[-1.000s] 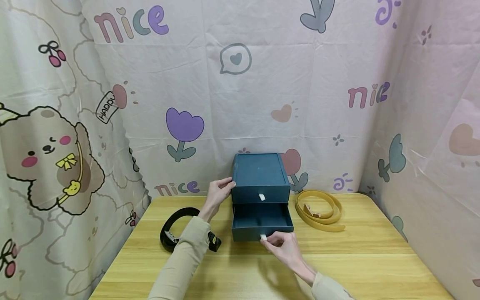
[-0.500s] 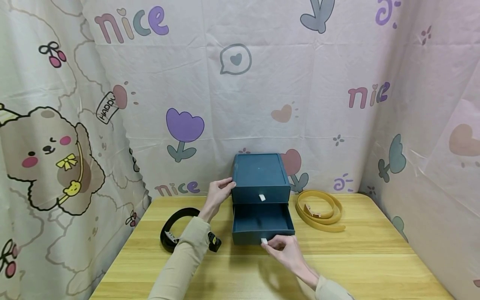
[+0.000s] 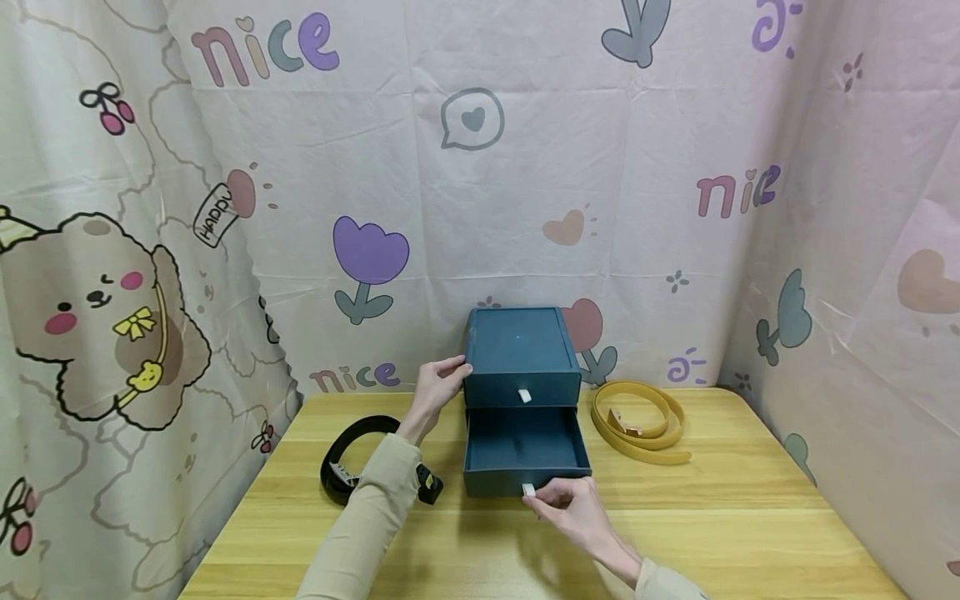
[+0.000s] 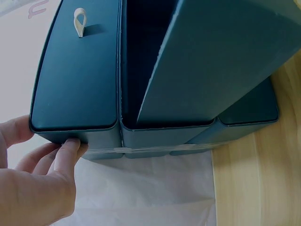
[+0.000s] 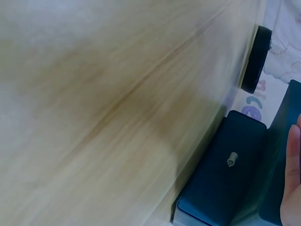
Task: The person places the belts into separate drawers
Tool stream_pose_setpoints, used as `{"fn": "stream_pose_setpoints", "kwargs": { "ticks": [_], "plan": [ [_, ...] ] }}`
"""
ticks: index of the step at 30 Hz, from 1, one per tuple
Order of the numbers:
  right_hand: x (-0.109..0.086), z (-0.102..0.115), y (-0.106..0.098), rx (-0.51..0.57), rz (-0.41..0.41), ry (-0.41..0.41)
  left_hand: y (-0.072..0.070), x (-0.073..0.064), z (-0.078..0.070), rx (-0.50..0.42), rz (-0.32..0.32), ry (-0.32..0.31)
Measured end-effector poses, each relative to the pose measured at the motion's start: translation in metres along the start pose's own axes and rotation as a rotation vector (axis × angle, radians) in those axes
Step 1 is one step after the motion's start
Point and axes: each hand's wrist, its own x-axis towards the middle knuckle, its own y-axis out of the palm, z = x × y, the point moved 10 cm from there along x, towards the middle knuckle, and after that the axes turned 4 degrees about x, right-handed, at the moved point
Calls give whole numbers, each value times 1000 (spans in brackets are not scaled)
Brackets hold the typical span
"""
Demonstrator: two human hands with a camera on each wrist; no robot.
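Observation:
A dark blue box of stacked drawers [image 3: 521,342] stands on the table, its middle drawer [image 3: 491,482] pulled out and bare inside. My left hand [image 3: 435,390] grips the box's upper left front corner; in the left wrist view its fingers [image 4: 66,157] lie against the side. My right hand [image 3: 576,510] pinches the white pull tab [image 3: 528,491] on the drawer front. The top drawer [image 3: 491,389] is closed, with its own tab. In the right wrist view the closed bottom drawer [image 5: 221,179] shows below, and only part of the right hand appears at the edge.
A coiled black belt [image 3: 330,467] lies left of the box, partly hidden by the left sleeve. To the right lies a coiled yellow belt [image 3: 660,454]. Patterned cloth [image 3: 480,208] hangs behind and on both sides of the wooden table [image 3: 720,533].
The middle drawer has come farther out toward me, with my right hand moving along on its tab. My left hand has stayed on the box corner.

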Motion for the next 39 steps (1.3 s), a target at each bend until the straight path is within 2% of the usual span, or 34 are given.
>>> {"fn": "stream_pose_setpoints", "kwargs": {
  "ticks": [12, 22, 39],
  "plan": [
    [-4, 5, 1, 9, 38, -5, 1, -1, -1, -3, 4, 5],
    [-7, 16, 1, 31, 43, -86, 1, 0, -1, -11, 9, 9],
    [-12, 17, 2, 53, 58, -130, 1, 1, 0, -4, 12, 7]
  ]
}}
